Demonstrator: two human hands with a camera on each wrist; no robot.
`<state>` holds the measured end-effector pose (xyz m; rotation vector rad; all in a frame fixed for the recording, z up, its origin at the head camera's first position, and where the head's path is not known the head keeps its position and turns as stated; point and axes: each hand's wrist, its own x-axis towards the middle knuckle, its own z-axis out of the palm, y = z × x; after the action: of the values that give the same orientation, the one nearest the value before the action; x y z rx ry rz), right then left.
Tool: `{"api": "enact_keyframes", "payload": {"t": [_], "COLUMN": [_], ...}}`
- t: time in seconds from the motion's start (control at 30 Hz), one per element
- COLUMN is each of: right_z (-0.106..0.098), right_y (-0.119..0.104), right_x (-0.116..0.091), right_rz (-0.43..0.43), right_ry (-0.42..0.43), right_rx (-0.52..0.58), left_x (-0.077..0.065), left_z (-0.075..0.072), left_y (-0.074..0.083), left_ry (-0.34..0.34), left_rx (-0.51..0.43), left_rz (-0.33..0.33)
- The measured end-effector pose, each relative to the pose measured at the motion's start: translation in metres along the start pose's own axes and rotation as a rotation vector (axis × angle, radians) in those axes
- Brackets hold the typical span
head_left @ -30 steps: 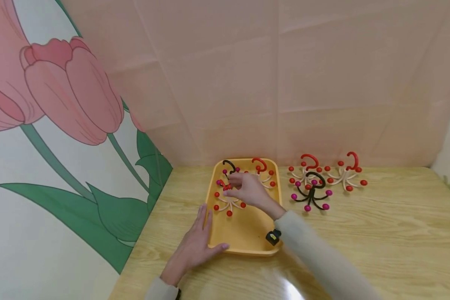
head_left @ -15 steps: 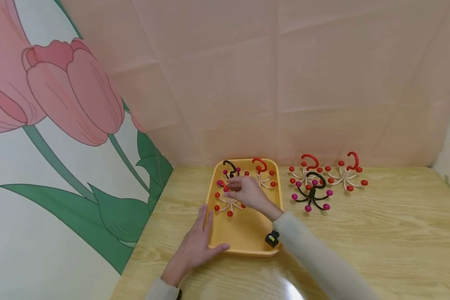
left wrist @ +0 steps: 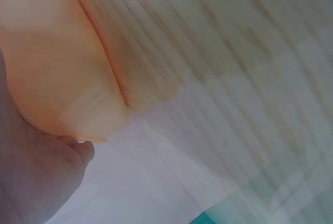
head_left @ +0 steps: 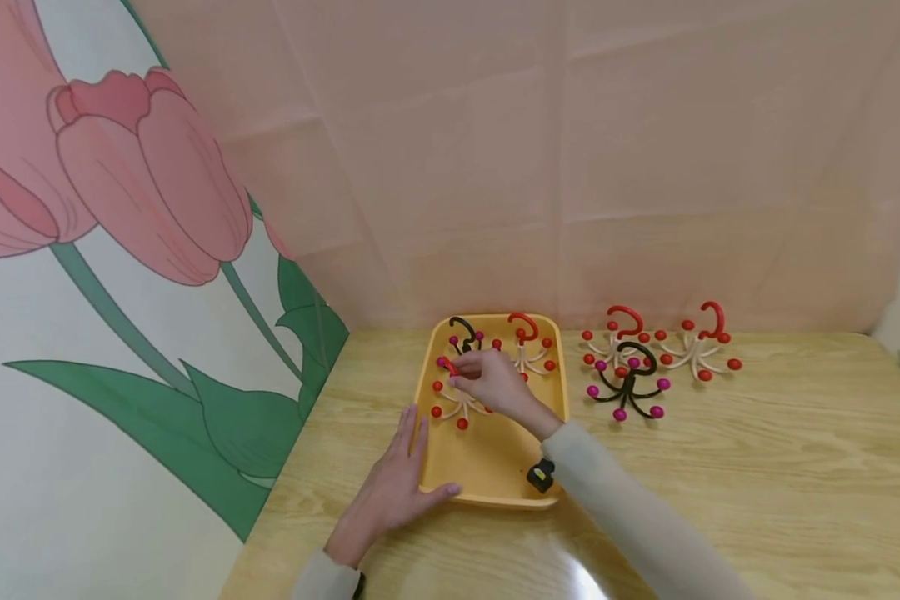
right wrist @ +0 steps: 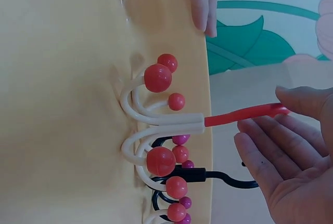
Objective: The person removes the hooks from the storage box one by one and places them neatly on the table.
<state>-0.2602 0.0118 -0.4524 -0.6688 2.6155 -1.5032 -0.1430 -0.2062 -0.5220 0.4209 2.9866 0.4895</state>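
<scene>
- The red hook (right wrist: 244, 114) of a white-legged piece (right wrist: 191, 123) is pinched near its end between thumb and fingers of the right hand (head_left: 504, 390); whether its legs touch the floor of the yellow tray (head_left: 487, 467), below the grip, cannot be told.
- With so slim a part held, the piece could be twisted or swung by its own weight.
- Just beyond the grip, a black-legged piece (right wrist: 191, 174) is crowded close; legs might be snagged by a pull that way.
- Beyond and right of the grip, a second white-legged piece (head_left: 522, 353) could be knocked by the knuckles in a sideways move.
- Nearer the wearer, left of the grip, the tray's edge is met by the left hand (head_left: 392, 493), fingers straight; were that support withdrawn, the tray might be dragged.
</scene>
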Motion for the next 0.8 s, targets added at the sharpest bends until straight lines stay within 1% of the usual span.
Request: {"api": "enact_keyframes", "payload": {"t": [0.13,0.33,0.63,0.8], "right_z": [0.003,0.005,0.002,-0.001], "right_y": [0.003,0.006,0.011,0.013], "right_x": [0.003,0.004,0.004,0.004], "right_rz": [0.001,0.017,0.005,0.003], "right_ry": [0.012,0.036,0.065,0.070], "right_rx": [0.003,-0.023,0.026,0.026], "left_x": [0.001,0.001,0.000,0.001], "left_z": [-0.001,0.000,0.000,0.000], "left_y": [0.000,0.000,0.001,0.001], "left_ry": [0.006,0.000,0.005,0.008], "left_rx": [0.004,-0.014,-0.017,-0.010], "left_rz": [0.009,0.009,0.001,0.000]}}
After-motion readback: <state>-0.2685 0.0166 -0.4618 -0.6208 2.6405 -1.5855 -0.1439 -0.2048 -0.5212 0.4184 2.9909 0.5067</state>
